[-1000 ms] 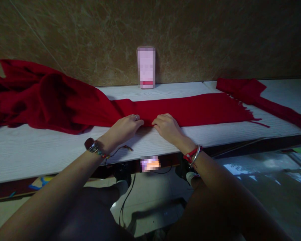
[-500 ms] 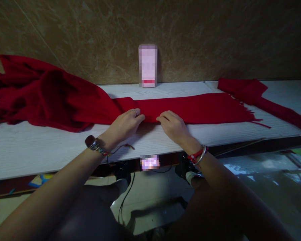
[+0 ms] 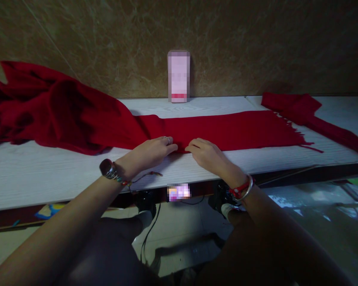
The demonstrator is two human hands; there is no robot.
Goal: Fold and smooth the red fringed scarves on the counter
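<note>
A red fringed scarf (image 3: 226, 129) lies lengthwise along a white wood-grain surface, its right part flat and its left part bunched in loose folds. My left hand (image 3: 155, 150), with a ring on one finger, has its fingers closed on the scarf's near edge around the middle. A short way to the right, my right hand (image 3: 207, 155) pinches the same edge, fingertips pointing inward. The fabric between the two hands is drawn slightly toward me. The exact grip of the fingertips is partly hidden.
Another red fabric piece (image 3: 292, 106) lies at the right, beyond the fringe. A blurred-out phone-like object (image 3: 179, 75) leans upright against the brown marbled wall (image 3: 107, 43). The white tabletop (image 3: 62, 174) ends just in front of me; a cable (image 3: 150, 234) hangs below.
Both hands have moved slightly toward me, drawing the scarf's near edge with them. The bunched left part and the fringed end lie much as before.
</note>
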